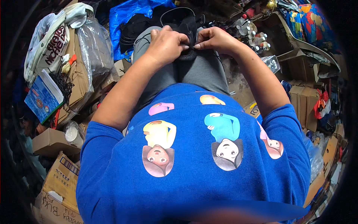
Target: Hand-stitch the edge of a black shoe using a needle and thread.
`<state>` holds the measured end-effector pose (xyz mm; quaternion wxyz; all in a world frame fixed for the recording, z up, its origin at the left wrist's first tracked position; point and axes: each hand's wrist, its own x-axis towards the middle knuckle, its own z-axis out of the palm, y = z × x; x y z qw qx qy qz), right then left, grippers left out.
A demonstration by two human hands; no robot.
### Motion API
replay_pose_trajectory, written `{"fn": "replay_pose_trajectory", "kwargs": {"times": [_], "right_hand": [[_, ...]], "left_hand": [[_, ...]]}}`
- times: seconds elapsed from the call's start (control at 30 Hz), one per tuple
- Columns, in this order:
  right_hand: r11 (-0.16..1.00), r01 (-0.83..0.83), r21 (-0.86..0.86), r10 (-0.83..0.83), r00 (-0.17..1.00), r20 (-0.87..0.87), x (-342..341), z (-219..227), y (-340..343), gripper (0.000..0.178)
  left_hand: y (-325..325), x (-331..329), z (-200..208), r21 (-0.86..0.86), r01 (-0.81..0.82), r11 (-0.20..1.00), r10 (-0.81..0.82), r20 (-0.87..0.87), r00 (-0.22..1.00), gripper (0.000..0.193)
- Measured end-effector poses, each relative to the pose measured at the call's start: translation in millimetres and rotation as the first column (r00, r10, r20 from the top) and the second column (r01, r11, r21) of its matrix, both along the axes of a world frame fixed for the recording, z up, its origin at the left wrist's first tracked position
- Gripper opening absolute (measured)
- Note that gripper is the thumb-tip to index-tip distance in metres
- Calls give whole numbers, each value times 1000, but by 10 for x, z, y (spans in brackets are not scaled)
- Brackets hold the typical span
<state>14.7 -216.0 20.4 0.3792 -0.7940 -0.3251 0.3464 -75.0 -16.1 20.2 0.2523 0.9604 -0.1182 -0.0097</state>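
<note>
The left hand (164, 45) and right hand (218, 41) each pinch a black item (187, 29), possibly cloth, between fingertips, over grey trousers (205, 72); a blue tarp (125, 14) lies beyond, leftward.

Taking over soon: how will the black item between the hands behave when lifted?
The black item seems creased, so probably floppy. Perhaps light: the left hand and the right hand merely pinch it. Its dull surface suggests little slipping.

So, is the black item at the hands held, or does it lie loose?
Held: the left hand and right hand both grip the black item. Whether it also rests on the grey trousers, I cannot tell.
</note>
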Motion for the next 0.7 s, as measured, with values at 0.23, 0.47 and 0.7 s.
{"fn": "replay_pose_trajectory", "kwargs": {"times": [0.23,0.47,0.7], "right_hand": [[986,140,93,-130,987,-97,2,-51,-263,17],[977,215,5,-207,948,-243,-126,96,-529,21],[980,197,-34,-102,639,763,192,86,-371,19]], "left_hand": [[113,-52,1,-20,-30,999,26,-171,985,17],[43,38,-139,-70,96,993,-100,-52,994,16],[24,42,-102,28,175,984,-175,23,984,15]]}}
